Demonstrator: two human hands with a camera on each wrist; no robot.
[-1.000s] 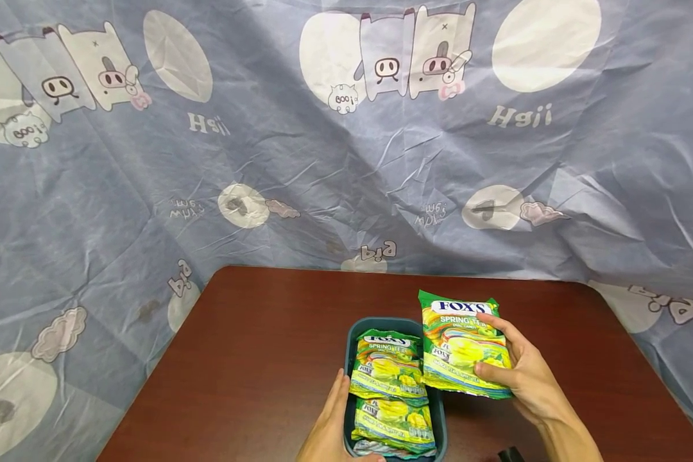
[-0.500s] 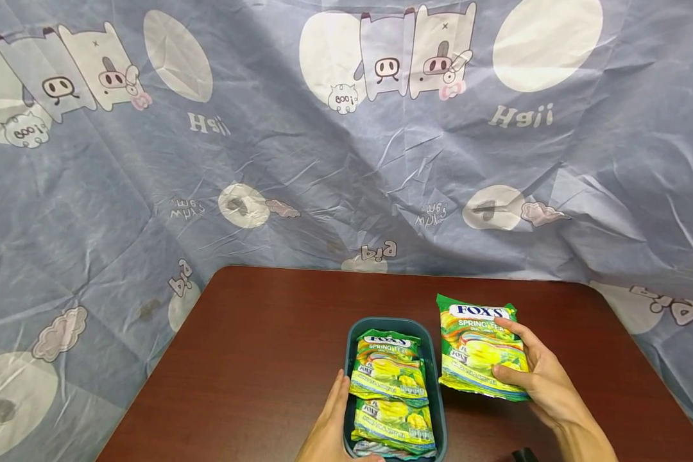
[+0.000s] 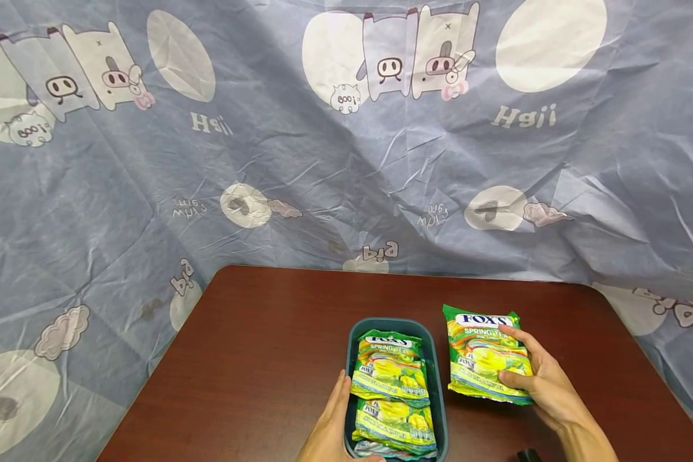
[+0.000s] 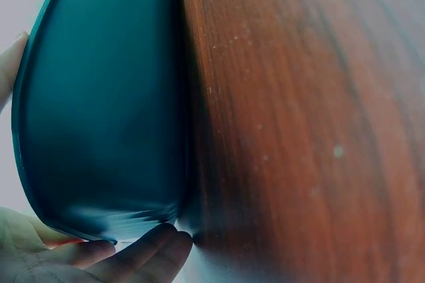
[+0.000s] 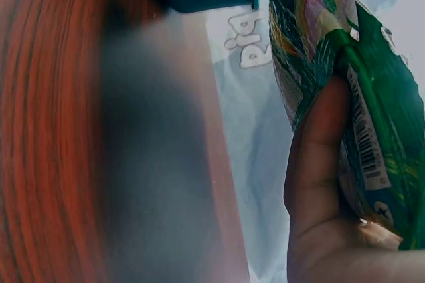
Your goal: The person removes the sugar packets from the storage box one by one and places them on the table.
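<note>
Left hand: lower centre of the frame; fingers straight, laid flat against the left wall of the bin, gripping nothing.
Bin: dark teal, on the table; holds 2 visible green packets printed "FOX'S SPRING TEA", 1 overlapping the other.
Right hand: lower right; thumb and fingers pinch the held packet along its right edge.
Held packet: just right of the bin; label "FOX'S SPRING TEA"; barcode visible in the right wrist view.
Table: red-brown wood.
Backdrop cloth: upper frame; blue, cartoon pigs, mirrored lettering "pig".
</note>
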